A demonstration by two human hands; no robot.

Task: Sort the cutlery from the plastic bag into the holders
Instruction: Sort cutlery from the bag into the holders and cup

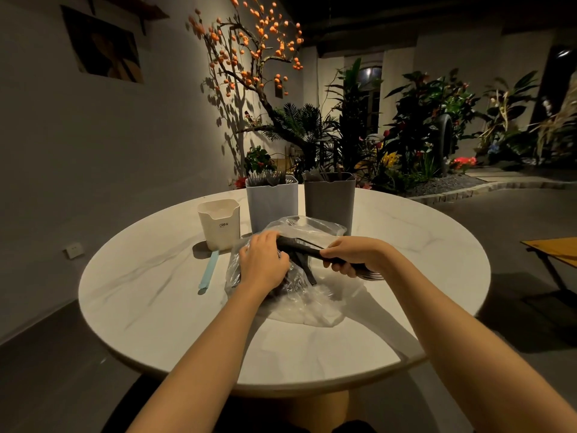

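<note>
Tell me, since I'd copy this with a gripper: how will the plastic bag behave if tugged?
The plastic bag looks thin and crumpled, so probably floppy and light. It would likely slide on the smooth table unless pinned, as the left hand does.

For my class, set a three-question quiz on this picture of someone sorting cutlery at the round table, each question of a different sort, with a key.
1. True or false: the right hand grips a bundle of dark-handled cutlery.
2. Which holder stands furthest left? A) cream holder B) light grey holder C) dark grey holder
3. Fill in: the left hand rests on the clear ____.

Key
1. True; its fingers curl round the handles.
2. A; it stands left of both grey holders, behind the pale blue strip lying on the table.
3. plastic bag.
</note>
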